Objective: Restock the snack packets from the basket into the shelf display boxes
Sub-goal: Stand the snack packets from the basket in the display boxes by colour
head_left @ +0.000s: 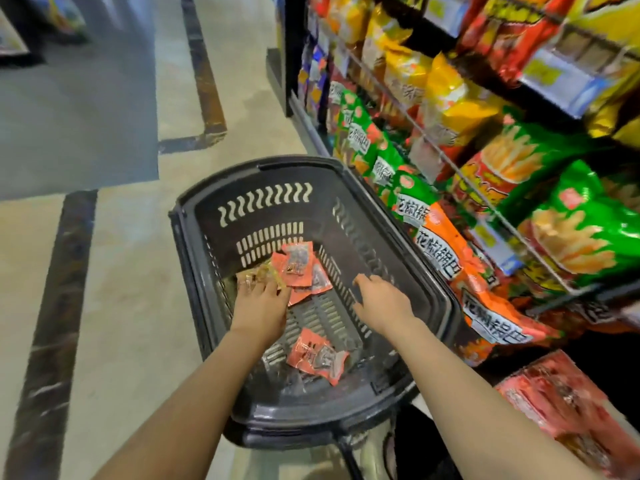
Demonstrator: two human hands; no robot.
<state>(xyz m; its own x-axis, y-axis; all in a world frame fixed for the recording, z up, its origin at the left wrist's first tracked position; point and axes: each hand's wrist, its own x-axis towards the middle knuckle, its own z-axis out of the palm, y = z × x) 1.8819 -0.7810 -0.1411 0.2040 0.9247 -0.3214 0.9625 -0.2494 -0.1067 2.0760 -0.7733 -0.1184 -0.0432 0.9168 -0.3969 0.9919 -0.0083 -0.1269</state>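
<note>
A black plastic basket stands on the floor in front of me. Inside it lie small orange-red snack packets: a heap at the far end and a pair nearer to me. My left hand reaches into the basket, and its fingers hold yellowish packets beside the heap. Over the basket's right side, my right hand hovers with relaxed fingers and holds nothing. A display box of red packets shows at the lower right.
Shelves on the right hold large green, orange and yellow snack bags behind wire rails. Orange bags hang out close to the basket's right rim. Open tiled floor lies to the left, with a grey mat farther off.
</note>
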